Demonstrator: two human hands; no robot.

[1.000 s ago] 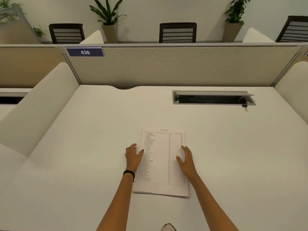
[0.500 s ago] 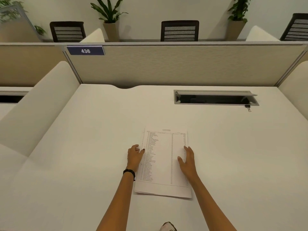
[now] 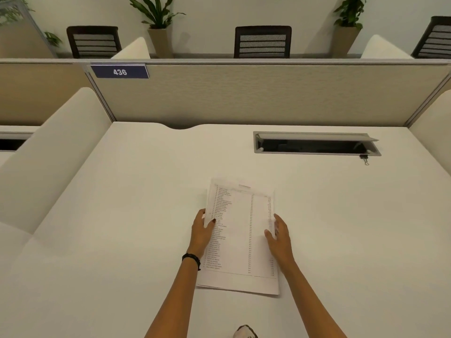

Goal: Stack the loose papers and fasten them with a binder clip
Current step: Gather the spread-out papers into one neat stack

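A stack of white printed papers (image 3: 240, 237) sits in the middle of the white desk (image 3: 122, 228), its far end lifted and its sheets slightly fanned. My left hand (image 3: 202, 234) grips the stack's left edge, thumb on top and fingers under. My right hand (image 3: 278, 236) holds the right edge the same way. A small black binder clip (image 3: 364, 158) lies far off at the back right, just below the corner of the cable slot.
An open cable slot (image 3: 314, 143) with a grey flap is cut into the desk at the back right. A beige partition (image 3: 244, 93) with a "436" sign closes the far side. White side dividers (image 3: 48, 154) flank the desk.
Both hands have gone from resting on the sheets to gripping the stack's side edges. The far end of the stack has risen off the desk.
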